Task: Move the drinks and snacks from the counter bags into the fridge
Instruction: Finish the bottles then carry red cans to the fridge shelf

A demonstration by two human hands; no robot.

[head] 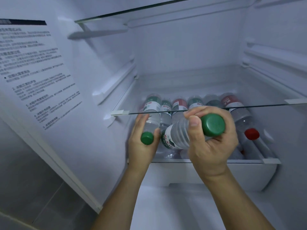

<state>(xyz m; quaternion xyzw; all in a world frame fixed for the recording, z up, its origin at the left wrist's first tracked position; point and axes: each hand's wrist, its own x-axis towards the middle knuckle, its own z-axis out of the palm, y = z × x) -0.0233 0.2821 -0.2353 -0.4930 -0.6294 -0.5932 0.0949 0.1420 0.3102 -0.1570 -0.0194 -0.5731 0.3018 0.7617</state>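
Observation:
I look into an open fridge. My left hand holds a green-capped water bottle near its neck, the bottle lying lengthwise at the left end of the lower glass shelf. My right hand grips a second green-capped water bottle just below its cap, tilted above the shelf with its base pointing left and inward. Several more water bottles lie side by side on the shelf, one red-capped bottle at the right. Their far ends show through the glass shelf above.
A glass shelf spans the fridge just above the bottles, and another sits near the top. The left inner wall carries a printed instruction sheet. A white drawer front lies below the bottles. Grey floor tiles show at lower left.

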